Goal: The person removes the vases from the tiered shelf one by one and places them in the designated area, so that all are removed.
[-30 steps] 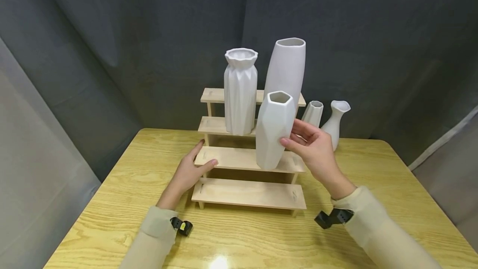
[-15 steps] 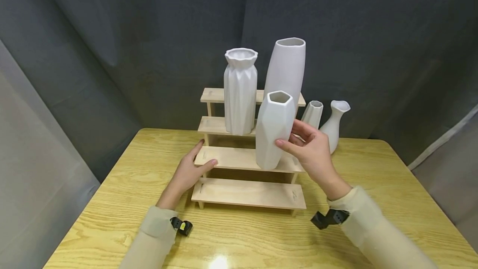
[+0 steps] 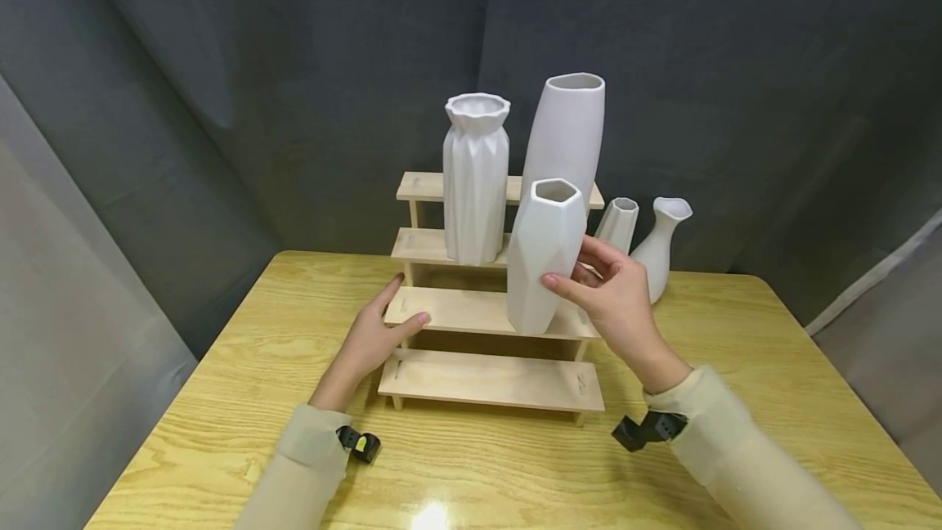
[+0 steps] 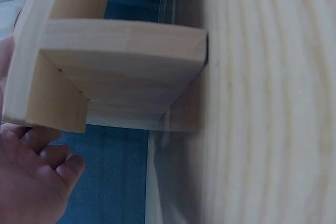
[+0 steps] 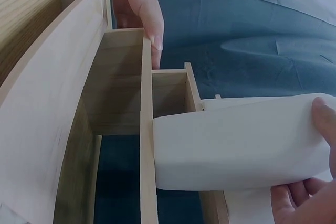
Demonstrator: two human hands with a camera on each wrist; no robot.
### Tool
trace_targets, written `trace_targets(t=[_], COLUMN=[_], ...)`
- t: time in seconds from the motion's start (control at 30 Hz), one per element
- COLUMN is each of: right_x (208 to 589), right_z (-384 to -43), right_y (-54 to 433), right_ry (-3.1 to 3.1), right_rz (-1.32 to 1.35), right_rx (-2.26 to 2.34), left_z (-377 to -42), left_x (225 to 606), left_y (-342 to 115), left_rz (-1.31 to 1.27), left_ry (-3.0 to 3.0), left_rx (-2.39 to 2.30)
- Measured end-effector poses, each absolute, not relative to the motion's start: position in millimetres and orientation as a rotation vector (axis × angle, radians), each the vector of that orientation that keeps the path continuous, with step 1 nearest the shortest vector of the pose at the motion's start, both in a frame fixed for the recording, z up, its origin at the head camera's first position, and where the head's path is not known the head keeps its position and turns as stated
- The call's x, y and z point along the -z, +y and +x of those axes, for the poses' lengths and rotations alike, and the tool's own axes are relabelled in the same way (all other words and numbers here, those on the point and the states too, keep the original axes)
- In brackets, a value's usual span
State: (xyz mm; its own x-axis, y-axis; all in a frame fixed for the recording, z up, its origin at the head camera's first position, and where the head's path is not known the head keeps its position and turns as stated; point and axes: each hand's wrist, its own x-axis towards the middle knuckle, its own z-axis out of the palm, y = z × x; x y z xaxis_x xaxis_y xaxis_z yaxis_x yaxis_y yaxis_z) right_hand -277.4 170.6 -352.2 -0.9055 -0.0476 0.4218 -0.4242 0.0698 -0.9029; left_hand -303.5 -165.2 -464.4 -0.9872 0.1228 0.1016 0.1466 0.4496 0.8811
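Observation:
A white faceted vase (image 3: 545, 260) with a five-sided mouth stands on the second tier from the bottom of a wooden step shelf (image 3: 449, 311). From its right side, my right hand (image 3: 614, 293) holds it, thumb in front and fingers partly hidden behind. In the right wrist view the faceted vase (image 5: 236, 145) meets the tier's surface. My left hand (image 3: 368, 338) grips the left end of that same tier, its thumb over the front edge. The left wrist view shows curled fingers (image 4: 50, 150) beside the shelf's underside.
A pleated vase (image 3: 476, 186) stands on the third tier. Behind the faceted vase rises a tall smooth vase (image 3: 567, 133), its base hidden. Right of the shelf are a small ribbed vase (image 3: 618, 226) and a flared-neck vase (image 3: 655, 252). A dark curtain (image 3: 331, 88) hangs behind the table (image 3: 500, 473).
The right hand has shifted slightly left, its thumb sliding further across the faceted vase's front. The vase stays on the same tier. The left hand keeps its place.

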Motion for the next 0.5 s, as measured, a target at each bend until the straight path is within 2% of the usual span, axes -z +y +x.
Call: trace_targets(t=[0.5], right_x=[353.4], right_z=[-277.9], right_y=[169.6], right_ry=[-2.059], right_rz=[0.482], right_rx=[-1.94], left_z=[-303.4], left_x=[463.4], left_y=[-164.9], left_rz=[-0.236], left_ry=[-2.658], left_rx=[1.614])
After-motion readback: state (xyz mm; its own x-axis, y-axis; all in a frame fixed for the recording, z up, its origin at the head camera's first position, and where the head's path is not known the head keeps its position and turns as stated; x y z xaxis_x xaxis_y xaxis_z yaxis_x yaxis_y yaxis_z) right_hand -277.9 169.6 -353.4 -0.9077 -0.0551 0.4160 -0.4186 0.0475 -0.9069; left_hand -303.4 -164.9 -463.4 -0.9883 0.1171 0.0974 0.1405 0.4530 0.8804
